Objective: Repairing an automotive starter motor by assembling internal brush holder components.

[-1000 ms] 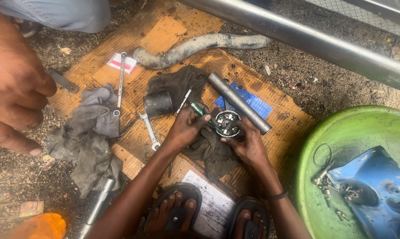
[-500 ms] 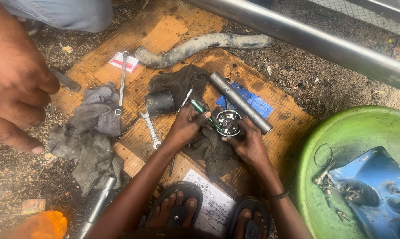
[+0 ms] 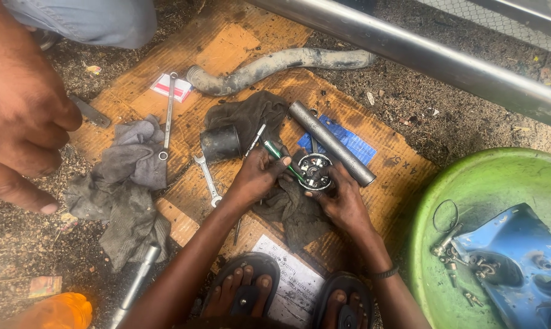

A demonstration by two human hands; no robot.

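Observation:
My left hand (image 3: 255,176) grips a green-handled screwdriver (image 3: 274,152) whose tip reaches into a round metal motor part (image 3: 315,170). My right hand (image 3: 342,201) holds that part from below and the right, steadying it over a dark rag (image 3: 291,210) on a sheet of cardboard (image 3: 227,49). Both forearms come up from the bottom edge, between my sandalled feet (image 3: 245,292).
A steel tube (image 3: 330,143), black cup (image 3: 220,143), two spanners (image 3: 207,180), grey rags (image 3: 126,195) and a bent hose (image 3: 275,64) lie around. A green basin (image 3: 470,183) holding a blue casing sits right. Another person's large hand (image 3: 19,134) hangs left. A metal bar (image 3: 446,61) crosses above.
My hands stay on the round part and the screwdriver with only slight shifts. The other person's hand at the left has drifted a little.

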